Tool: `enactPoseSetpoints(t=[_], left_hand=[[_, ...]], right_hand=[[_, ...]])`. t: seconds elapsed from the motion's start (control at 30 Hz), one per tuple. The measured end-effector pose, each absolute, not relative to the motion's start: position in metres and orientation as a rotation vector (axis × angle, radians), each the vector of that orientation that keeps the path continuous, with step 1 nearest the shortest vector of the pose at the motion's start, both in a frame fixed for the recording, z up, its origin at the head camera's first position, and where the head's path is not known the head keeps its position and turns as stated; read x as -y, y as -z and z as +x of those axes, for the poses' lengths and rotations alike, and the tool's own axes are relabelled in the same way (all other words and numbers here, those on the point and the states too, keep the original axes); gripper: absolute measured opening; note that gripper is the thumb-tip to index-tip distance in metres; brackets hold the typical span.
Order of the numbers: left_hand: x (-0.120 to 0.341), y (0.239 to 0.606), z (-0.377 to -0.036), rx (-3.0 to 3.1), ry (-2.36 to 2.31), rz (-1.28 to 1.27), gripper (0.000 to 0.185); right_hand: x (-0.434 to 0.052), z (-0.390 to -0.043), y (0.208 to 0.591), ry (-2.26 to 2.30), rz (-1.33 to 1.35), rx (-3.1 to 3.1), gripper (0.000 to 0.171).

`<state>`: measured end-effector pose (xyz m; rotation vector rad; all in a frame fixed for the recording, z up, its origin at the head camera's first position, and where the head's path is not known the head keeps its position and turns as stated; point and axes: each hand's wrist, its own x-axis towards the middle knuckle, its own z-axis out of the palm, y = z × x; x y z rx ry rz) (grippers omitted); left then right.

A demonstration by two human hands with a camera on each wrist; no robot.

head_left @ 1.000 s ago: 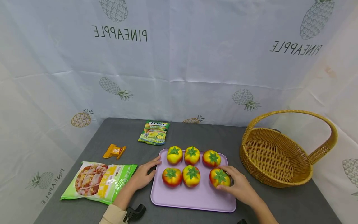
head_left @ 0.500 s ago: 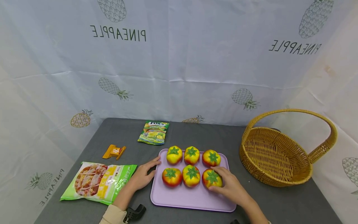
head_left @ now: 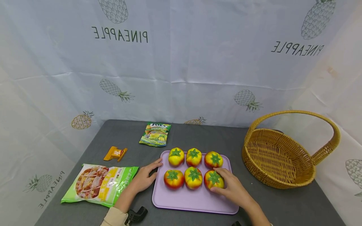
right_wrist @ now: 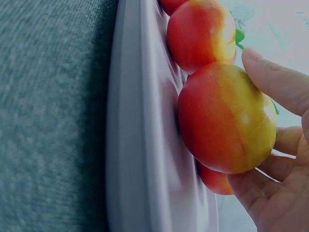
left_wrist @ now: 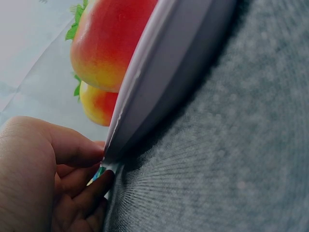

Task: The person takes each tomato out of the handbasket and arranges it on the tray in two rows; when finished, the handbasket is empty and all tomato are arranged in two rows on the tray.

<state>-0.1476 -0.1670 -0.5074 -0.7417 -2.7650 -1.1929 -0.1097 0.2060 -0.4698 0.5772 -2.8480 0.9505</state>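
Note:
A lilac tray [head_left: 192, 201] carries several red-and-yellow fruits with green star-shaped leaf tops, set in two rows of three. My right hand [head_left: 233, 186] grips the front-right fruit [head_left: 210, 182], thumb on its near side and fingers round its far right side. In the right wrist view this fruit [right_wrist: 227, 121] sits close over the tray, nearly in line with its neighbour [right_wrist: 198, 36]. My left hand [head_left: 144, 177] lies at the tray's left edge, fingertips touching the rim. The left wrist view shows the thumb [left_wrist: 79, 147] against the tray rim [left_wrist: 130, 92].
A wicker basket [head_left: 254, 163] with a tall handle stands right of the tray. At left lie a large green-and-white food bag [head_left: 99, 185] and a small orange wrapped snack [head_left: 115, 153]. A green candy packet [head_left: 155, 134] lies behind the tray. A white printed curtain [head_left: 181, 62] hangs behind the table.
My right hand has shifted the front-right fruit left, closer to the middle fruit of its row. Over the last half second it barely moves. The left hand stays at the tray edge.

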Motion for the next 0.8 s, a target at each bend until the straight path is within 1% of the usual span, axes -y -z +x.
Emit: enactPoseSetpoints(t=[0.43,0.63,0.8], left_hand=[[0.167,0.508,-0.148,2.770,1.188,-0.738,0.041],[0.165,0.506,-0.143,2.819,1.196,-0.689,0.040],[0.160,0.489,-0.131,2.932,1.045,-0.671,0.039]], right_hand=[[-0.208,-0.108,0.466,-0.977,0.547,2.823,0.075],[-0.223,-0.104,0.460,-0.937,0.540,2.744,0.066],[-0.246,-0.102,0.446,-0.875,0.460,2.719,0.062]])
